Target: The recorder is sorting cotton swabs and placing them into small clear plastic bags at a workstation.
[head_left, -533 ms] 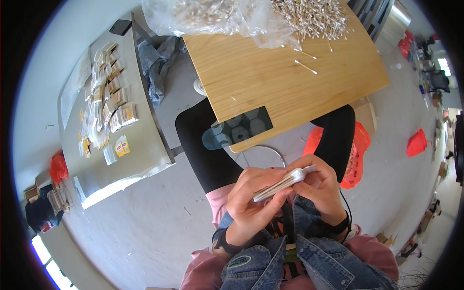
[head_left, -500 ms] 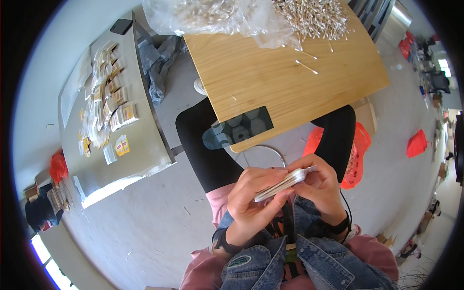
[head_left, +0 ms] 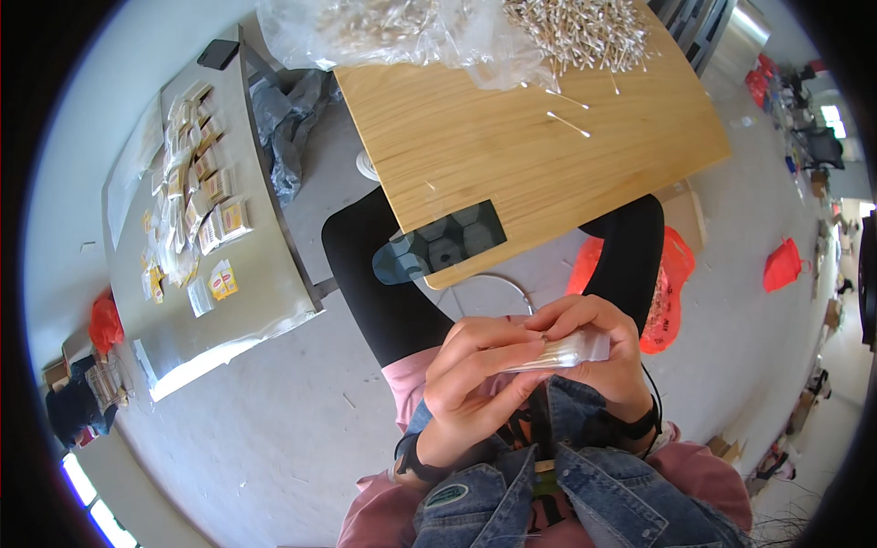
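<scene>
In the head view, the left hand (head_left: 470, 376) and right hand (head_left: 623, 365) together grip a clear packet of cotton swabs (head_left: 577, 351), held off the near edge of the wooden counter (head_left: 548, 173). Loose swabs (head_left: 589, 36) heap toward that counter's far edge, beside a clear plastic bag (head_left: 411, 36). On the metal counter (head_left: 265, 274) to the left, small packets (head_left: 217, 185) lie piled; a dark phone (head_left: 219, 55) rests at its far right corner.

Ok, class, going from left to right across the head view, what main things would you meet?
Red plastic bag by the left edge → cotton-swab packets on the metal table → crumpled grey plastic → left hand → right hand → red bag on the floor at right.
</scene>
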Motion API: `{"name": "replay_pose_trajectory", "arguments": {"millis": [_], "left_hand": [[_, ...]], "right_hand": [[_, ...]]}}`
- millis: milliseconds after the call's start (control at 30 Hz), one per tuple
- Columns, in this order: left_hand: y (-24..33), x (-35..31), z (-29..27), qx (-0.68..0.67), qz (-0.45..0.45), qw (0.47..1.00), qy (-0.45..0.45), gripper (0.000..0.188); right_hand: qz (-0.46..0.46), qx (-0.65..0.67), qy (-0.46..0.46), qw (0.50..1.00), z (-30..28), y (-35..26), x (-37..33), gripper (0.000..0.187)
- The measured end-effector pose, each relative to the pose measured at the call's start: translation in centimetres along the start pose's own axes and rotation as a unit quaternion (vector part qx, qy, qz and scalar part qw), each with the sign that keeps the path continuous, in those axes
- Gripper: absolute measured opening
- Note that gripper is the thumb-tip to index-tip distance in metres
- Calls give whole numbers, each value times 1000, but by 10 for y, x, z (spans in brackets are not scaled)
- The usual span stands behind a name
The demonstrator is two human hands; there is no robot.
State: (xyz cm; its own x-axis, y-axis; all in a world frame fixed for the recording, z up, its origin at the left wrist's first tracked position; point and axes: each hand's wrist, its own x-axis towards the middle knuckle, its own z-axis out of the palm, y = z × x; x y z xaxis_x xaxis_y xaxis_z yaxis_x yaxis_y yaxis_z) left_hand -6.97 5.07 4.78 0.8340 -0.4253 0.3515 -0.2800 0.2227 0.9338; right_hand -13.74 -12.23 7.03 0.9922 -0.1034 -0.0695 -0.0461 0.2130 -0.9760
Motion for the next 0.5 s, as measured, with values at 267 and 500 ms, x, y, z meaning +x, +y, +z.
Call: {"name": "replay_pose_trajectory", "arguments": {"millis": [267, 500], "left_hand": [[12, 8, -3, 76, 30, 997, 6, 31], [16, 5, -7, 125, 92, 988, -7, 30]], "right_hand": [[-123, -172, 9, 977, 0, -8, 1, 29], [-207, -289, 21, 935, -1, -18, 3, 37]]}}
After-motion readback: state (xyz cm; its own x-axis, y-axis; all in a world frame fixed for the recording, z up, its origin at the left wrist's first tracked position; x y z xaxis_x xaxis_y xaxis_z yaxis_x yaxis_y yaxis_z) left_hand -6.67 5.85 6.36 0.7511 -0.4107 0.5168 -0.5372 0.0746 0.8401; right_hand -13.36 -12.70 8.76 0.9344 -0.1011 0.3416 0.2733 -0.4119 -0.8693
